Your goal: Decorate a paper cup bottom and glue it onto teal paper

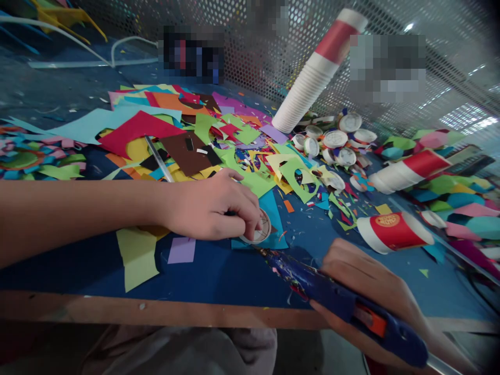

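My left hand [226, 208] has its fingers bent down onto a small round disc [262, 227], pressing and holding it near the table's front. Beneath the disc lies a blue sheet of paper [278, 211]. My right hand [359, 281] is wrapped round a dark blue glue gun [312, 281] with an orange part near its back end. The gun's nozzle points left and touches or nearly touches the disc's lower edge; which of the two I cannot tell.
Coloured paper scraps [195, 140] are heaped behind my left hand. A tall stack of paper cups [312, 78] leans at the back. To the right lie a red and white cup [394, 232], more cups [410, 171] and several small round pieces [335, 138]. The wooden table edge [175, 311] runs in front.
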{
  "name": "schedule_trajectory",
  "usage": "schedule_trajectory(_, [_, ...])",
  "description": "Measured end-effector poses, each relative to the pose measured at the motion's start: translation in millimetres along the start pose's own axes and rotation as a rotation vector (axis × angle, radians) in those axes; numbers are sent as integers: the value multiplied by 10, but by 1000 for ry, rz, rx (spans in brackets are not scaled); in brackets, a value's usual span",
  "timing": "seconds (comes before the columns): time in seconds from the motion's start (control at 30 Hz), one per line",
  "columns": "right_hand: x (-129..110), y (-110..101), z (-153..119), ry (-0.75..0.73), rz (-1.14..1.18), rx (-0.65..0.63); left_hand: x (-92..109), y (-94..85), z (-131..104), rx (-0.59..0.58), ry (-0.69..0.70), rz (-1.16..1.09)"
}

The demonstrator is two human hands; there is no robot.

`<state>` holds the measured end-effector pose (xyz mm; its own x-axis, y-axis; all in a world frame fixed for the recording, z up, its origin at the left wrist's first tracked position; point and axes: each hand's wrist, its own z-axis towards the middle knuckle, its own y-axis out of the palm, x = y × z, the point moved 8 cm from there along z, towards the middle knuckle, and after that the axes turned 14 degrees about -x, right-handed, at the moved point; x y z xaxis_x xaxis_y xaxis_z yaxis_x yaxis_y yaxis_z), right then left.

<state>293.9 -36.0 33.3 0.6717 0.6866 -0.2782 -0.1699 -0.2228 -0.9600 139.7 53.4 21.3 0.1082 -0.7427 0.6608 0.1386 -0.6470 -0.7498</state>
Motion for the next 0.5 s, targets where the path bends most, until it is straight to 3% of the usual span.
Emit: schedule_trajectory(0.5, [-3, 22, -28, -4, -46, -7, -4, 7, 2, -10, -15, 0])
